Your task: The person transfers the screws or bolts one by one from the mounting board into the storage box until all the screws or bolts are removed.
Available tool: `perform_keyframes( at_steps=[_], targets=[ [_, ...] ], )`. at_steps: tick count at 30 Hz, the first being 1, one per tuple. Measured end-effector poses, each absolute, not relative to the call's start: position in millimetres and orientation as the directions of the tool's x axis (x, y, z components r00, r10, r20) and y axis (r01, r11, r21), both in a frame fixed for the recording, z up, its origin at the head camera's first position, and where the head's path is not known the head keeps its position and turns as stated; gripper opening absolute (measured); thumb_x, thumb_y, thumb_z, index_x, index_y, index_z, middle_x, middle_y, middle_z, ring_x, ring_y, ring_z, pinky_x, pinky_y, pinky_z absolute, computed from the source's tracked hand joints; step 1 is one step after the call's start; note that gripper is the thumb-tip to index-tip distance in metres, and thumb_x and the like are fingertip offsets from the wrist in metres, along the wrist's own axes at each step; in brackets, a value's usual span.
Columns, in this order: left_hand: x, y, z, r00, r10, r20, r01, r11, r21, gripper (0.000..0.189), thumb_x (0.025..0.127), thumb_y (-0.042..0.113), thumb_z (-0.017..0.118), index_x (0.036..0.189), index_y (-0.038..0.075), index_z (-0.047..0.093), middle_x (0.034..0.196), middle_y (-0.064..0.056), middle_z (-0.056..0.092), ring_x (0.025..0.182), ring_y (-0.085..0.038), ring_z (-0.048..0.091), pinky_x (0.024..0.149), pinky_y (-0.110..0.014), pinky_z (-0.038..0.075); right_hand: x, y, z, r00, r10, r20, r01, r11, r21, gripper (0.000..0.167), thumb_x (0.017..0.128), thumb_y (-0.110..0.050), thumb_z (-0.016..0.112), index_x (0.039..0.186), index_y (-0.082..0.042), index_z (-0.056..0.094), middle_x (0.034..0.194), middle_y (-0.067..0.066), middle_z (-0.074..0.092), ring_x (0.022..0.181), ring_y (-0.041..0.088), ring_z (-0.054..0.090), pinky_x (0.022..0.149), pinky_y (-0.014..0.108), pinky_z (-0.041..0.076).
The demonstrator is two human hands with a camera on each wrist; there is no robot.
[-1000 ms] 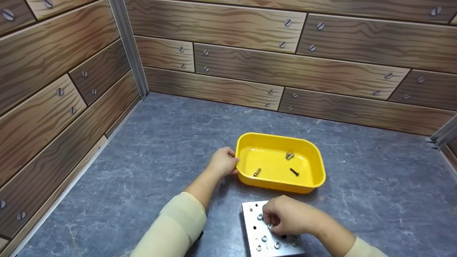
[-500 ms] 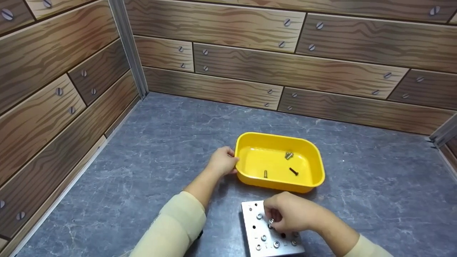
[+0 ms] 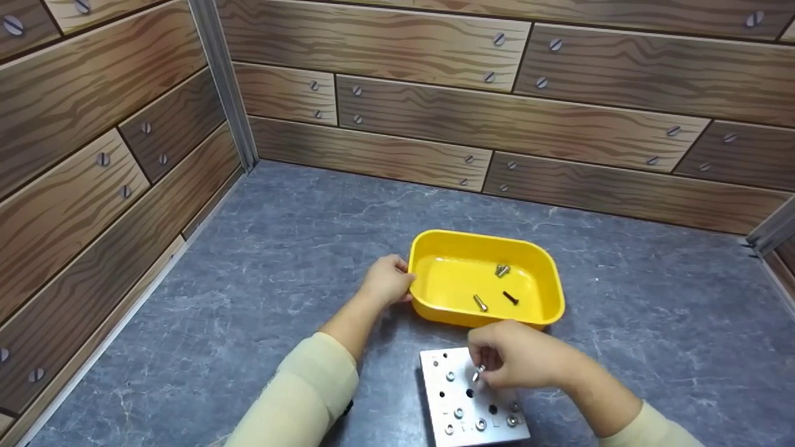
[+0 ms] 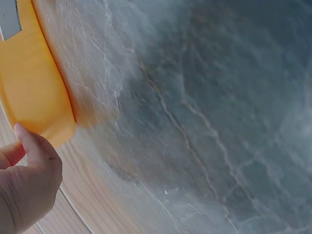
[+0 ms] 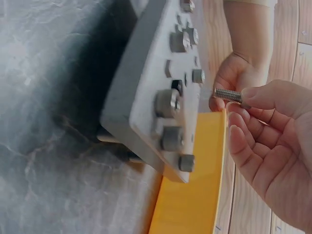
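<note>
Since the earlier frame, the bolt (image 3: 477, 374) has risen clear of the metal block (image 3: 456, 395), and a loose screw (image 3: 480, 303) has shifted rightward in the yellow tray (image 3: 478, 244). Right hand (image 3: 522, 357): thumb and finger closed, pinching the bolt above the block. Left hand (image 3: 386, 282): closed on the tray's left rim. Block and tray stand close together on the grey counter (image 3: 310, 217).

Pale yel-grn sleeves (image 3: 295, 400), L w/ wide cuff band (image 3: 329, 366).

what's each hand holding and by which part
The right hand pinches a screw by one end, its threaded shank sticking out; the left hand grips the yellow tray by the rim at its left end.
</note>
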State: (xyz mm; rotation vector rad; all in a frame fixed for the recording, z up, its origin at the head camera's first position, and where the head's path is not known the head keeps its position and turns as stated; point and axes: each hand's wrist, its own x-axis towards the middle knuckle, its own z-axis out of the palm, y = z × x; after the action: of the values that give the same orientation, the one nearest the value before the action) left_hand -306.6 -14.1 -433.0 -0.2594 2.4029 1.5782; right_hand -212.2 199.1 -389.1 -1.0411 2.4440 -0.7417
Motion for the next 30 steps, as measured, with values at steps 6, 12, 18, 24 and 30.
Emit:
perform_keyframes(
  at_steps=[6,12,18,24,30],
  targets=[
    [-307.1,-14.4,-432.9,-0.952,-0.002,-0.307,-0.281,0.407,0.869,0.008,0.087,0.006,0.058,0.093,0.002,0.054,0.086,-0.01,0.054,0.058,-0.012,0.056,0.056,-0.022,0.055,-217.4,209.2,-382.7,-0.678,-0.731,-0.076,-0.535,0.561,-0.632,0.019,0.07,-0.001,0.065,0.077,-0.015,0.056,0.072,-0.007,0.057,0.064,0.005,0.054,0.057,0.022,0.053],
    [-307.0,-13.6,-432.2,-0.949,-0.006,-0.316,-0.29,0.412,0.864,0.008,0.088,0.007,0.058,0.094,0.003,0.055,0.086,-0.009,0.054,0.058,-0.012,0.055,0.053,-0.02,0.054,-227.3,220.2,-376.5,-0.72,-0.692,-0.047,-0.51,0.574,-0.641,0.017,0.072,0.0,0.064,0.079,-0.014,0.056,0.075,-0.004,0.058,0.067,0.008,0.055,0.06,0.024,0.053],
    [-307.4,-13.1,-432.2,-0.946,-0.013,-0.324,-0.299,0.42,0.857,0.009,0.088,0.007,0.058,0.095,0.003,0.055,0.086,-0.009,0.054,0.06,-0.012,0.056,0.053,-0.02,0.054,-245.7,231.8,-379.0,-0.837,-0.547,-0.01,-0.411,0.642,-0.647,0.015,0.077,-0.003,0.068,0.081,-0.012,0.057,0.077,-0.002,0.059,0.071,0.014,0.055,0.063,0.024,0.053],
    [-308.0,-12.4,-432.8,-0.95,-0.017,-0.312,-0.291,0.414,0.863,0.009,0.087,0.006,0.058,0.094,0.001,0.055,0.088,-0.011,0.054,0.061,-0.013,0.057,0.056,-0.021,0.055,-265.5,238.7,-388.7,-0.951,-0.31,-0.011,-0.226,0.718,-0.658,0.01,0.08,-0.004,0.067,0.084,-0.007,0.058,0.079,0.004,0.059,0.073,0.018,0.055,0.064,0.027,0.051],
    [-306.5,-12.8,-430.2,-0.949,-0.02,-0.314,-0.294,0.409,0.864,0.007,0.087,0.005,0.058,0.092,0.001,0.054,0.086,-0.011,0.054,0.06,-0.014,0.058,0.055,-0.022,0.055,-283.7,239.2,-403.6,-0.976,-0.21,-0.054,-0.131,0.772,-0.622,0.011,0.078,-0.004,0.067,0.083,-0.004,0.058,0.08,0.006,0.058,0.074,0.019,0.053,0.064,0.028,0.049]
  ],
)
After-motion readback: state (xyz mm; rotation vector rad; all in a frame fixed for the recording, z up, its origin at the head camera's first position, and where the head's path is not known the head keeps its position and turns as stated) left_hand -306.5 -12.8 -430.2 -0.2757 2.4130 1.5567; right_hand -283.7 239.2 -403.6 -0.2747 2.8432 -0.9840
